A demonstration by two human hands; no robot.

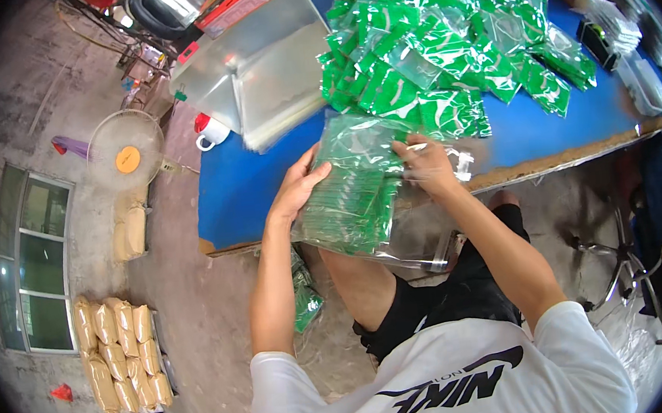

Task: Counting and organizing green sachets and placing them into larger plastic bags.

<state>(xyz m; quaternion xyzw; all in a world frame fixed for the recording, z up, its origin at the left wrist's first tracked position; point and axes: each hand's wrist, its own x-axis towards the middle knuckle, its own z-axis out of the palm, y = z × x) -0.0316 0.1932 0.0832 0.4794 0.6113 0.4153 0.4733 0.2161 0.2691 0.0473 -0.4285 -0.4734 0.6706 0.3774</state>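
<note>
A large clear plastic bag [356,136] filled with a neat stack of green packets [348,217] is tilted over the front edge of the blue table, above my lap. My left hand [297,187] grips its left side, thumb on top and fingers underneath. At the bag's right side, my right hand [429,167] has its fingers curled on the film; they are slightly blurred. A loose clear flap hangs below the stack. Just beyond the bag lies a big heap of small green packets in clear wrapping [442,36].
On the blue table [242,191], a stack of flat clear bags [278,68] lies left of the heap, beside a white mug [212,130]. Clear plastic boxes [642,85] stand far right. A fan [126,150] is at left, brown-wrapped bundles [122,354] by the wall, a chair base [623,258] at right.
</note>
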